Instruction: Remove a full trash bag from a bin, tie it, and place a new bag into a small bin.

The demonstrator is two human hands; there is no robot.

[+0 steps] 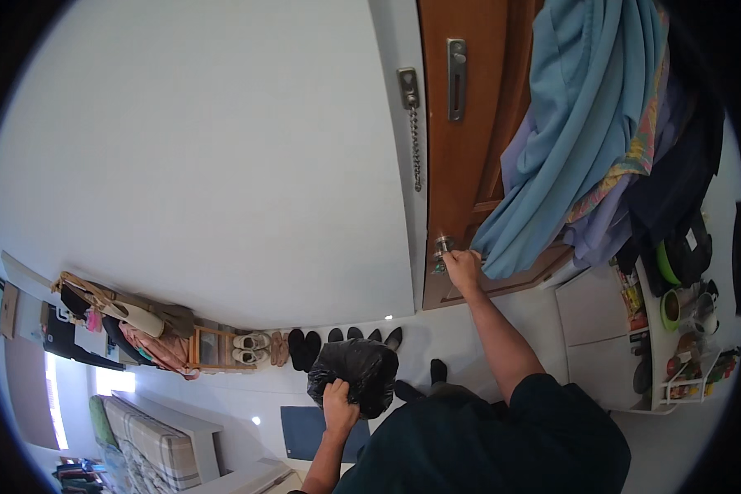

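My left hand [341, 406] grips the gathered top of a black plastic bag [367, 367], which hangs above the floor. With my right hand [463, 268] I hold the round metal knob [443, 243] of a brown wooden door [460, 167]. My fingers partly cover the knob, and something small and green shows just under it. Light blue cloth [568, 136] drapes down over the door, its lower end right beside my right hand. The door lies against its frame, or nearly so; I cannot tell if it is latched.
A door chain [415, 145] hangs from the white frame. Several pairs of shoes [304, 349] line the wall, by a small wooden rack [213, 347]. A dark mat [296, 432] lies on the floor. On the right, a counter [651, 333] bears bowls and kitchenware. A bed [151, 441] stands lower left.
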